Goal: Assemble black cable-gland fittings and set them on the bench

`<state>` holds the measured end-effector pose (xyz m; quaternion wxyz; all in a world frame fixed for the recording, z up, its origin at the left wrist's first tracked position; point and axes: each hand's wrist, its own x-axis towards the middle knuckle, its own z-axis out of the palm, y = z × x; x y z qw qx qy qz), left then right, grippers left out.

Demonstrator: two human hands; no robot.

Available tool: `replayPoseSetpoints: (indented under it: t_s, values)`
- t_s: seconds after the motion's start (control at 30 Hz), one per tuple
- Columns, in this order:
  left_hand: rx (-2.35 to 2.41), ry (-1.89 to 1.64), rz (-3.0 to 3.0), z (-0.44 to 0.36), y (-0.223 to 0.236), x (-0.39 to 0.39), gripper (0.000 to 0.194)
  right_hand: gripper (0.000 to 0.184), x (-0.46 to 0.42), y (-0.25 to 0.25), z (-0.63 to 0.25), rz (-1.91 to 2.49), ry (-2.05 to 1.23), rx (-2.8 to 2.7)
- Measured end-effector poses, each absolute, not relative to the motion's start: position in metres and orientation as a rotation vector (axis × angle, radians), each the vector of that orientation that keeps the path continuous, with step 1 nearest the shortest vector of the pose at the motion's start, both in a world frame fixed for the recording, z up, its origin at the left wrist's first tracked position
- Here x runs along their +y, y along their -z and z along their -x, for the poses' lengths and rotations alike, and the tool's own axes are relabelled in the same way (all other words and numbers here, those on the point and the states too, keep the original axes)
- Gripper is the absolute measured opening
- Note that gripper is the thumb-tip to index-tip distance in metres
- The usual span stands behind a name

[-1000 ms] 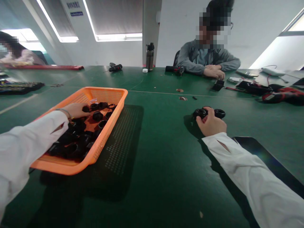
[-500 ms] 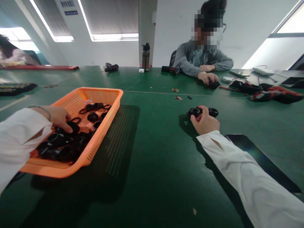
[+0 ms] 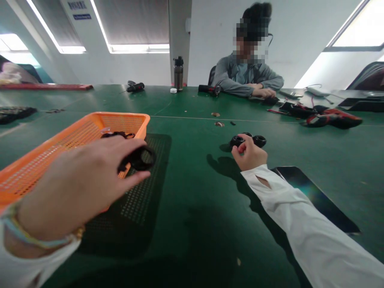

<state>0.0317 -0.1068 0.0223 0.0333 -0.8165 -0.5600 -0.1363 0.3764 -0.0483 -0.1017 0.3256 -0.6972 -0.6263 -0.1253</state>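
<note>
My left hand is raised close to the camera, above the near side of the orange basket. Its fingers pinch a black ring part. More black ring parts show inside the basket past my fingers; the rest are hidden behind the hand. My right hand rests on the green table farther right. Its fingers are curled round the left one of two black round parts lying side by side.
A person in a grey jacket sits across the table with hands on a dark object. A dark bottle, a black tool and red and black gear lie at the far side. A dark flat panel lies beside my right forearm.
My left hand has lifted out of the basket toward the camera, carrying a black ring part. My right hand has stayed on the black parts. The view has shifted slightly to the right.
</note>
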Motion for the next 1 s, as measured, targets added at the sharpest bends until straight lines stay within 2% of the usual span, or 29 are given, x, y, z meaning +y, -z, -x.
replayPoseSetpoints:
  t_s: [0.1, 0.2, 0.27, 0.37, 0.47, 0.7, 0.9, 1.0]
  values:
    - [-1.402, 0.295, 2.675, -0.080, 0.002, -0.127, 0.041, 0.041, -0.048, 0.104, -0.379, 1.640, 0.113, -1.945]
    - [-1.298, 0.174, 2.835, -0.108, 0.031, -0.122, 0.039, 0.031, -0.049, 0.107, -0.372, 1.513, -0.029, -2.109]
    - [-1.246, 0.222, 2.966, -0.117, 0.050, -0.112, 0.037, 0.033, -0.053, 0.110, -0.362, 1.417, -0.124, -2.193]
    - [-1.276, 0.447, 3.074, -0.126, 0.073, -0.095, 0.042, 0.044, -0.062, 0.111, -0.341, 1.110, -0.405, -2.253]
    - [-1.333, 0.780, 3.146, -0.132, 0.087, -0.085, 0.044, 0.052, -0.070, 0.110, -0.324, 0.988, -0.730, -2.198]
    - [-1.413, 1.264, 3.133, -0.133, 0.100, -0.080, 0.067, 0.050, -0.071, 0.114, -0.317, 1.002, -1.212, -1.689]
    - [-1.733, 1.523, 2.972, -0.126, 0.107, -0.073, 0.031, 0.042, -0.073, 0.117, -0.313, 1.109, -1.147, -1.500]
    - [-1.787, 1.395, 2.978, -0.125, 0.103, -0.071, 0.021, 0.038, -0.076, 0.116, -0.311, 1.136, -1.102, -1.538]
